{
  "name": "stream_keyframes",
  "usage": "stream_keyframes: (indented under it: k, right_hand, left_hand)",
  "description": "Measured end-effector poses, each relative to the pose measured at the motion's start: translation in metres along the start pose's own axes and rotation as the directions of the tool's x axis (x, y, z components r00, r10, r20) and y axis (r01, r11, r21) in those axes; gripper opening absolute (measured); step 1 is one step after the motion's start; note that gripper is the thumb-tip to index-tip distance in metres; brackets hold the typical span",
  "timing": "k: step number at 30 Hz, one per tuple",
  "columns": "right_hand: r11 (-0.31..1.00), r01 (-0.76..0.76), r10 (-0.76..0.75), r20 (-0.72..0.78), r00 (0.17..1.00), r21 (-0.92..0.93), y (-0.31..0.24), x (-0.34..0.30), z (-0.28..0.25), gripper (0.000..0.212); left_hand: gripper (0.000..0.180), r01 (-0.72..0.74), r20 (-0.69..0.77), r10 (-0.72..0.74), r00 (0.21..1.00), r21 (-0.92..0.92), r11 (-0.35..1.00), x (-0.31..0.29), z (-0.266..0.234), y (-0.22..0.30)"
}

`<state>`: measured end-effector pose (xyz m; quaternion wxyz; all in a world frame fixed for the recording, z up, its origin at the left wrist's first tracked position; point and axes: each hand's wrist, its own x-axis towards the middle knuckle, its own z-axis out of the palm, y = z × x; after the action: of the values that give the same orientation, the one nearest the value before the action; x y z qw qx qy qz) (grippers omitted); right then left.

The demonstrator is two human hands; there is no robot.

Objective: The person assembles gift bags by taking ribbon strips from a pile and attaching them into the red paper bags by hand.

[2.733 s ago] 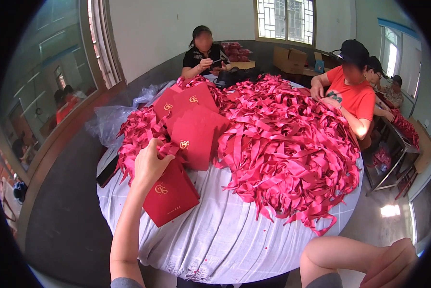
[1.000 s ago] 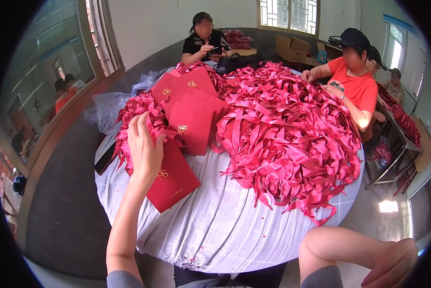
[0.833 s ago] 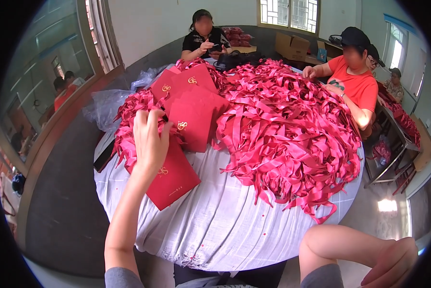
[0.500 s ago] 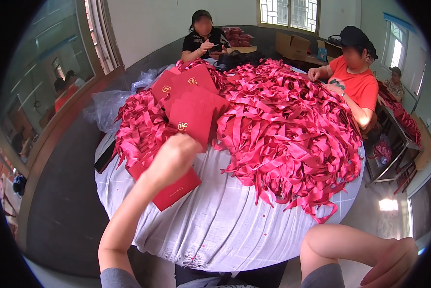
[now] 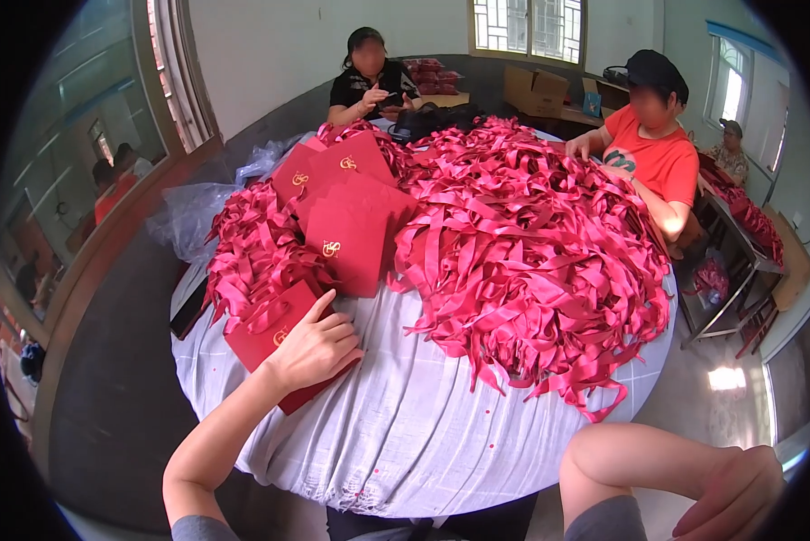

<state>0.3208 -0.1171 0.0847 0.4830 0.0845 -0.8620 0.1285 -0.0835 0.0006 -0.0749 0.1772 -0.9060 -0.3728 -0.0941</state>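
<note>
- My left hand (image 5: 319,350), left of centre, lies over a red card piece (image 5: 259,337): index finger extended, others half-curled, any grip hidden.
- My right hand (image 5: 743,496), lower right, is curled; its hold I can't tell.
- I judge this as positioning the card; lifting it would call for pinching a free edge.
</note>
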Motion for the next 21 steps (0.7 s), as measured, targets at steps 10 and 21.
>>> stream_keyframes:
  k: [10, 21]
  right_hand:
    - [0.999, -0.006, 0.004, -0.032, 0.999, -0.046, -0.004, -0.001, 0.000, 0.017]
    - [0.997, 0.057, -0.054, -0.073, 0.996, 0.044, -0.003, 0.000, -0.007, 0.022]
  left_hand:
    - [0.042, 0.617, -0.271, -0.584, 0.765, 0.052, 0.785, 0.077, -0.003, -0.079]
    - [0.046, 0.909, 0.259, -0.902, 0.345, 0.146, 0.390, 0.115, 0.008, -0.129]
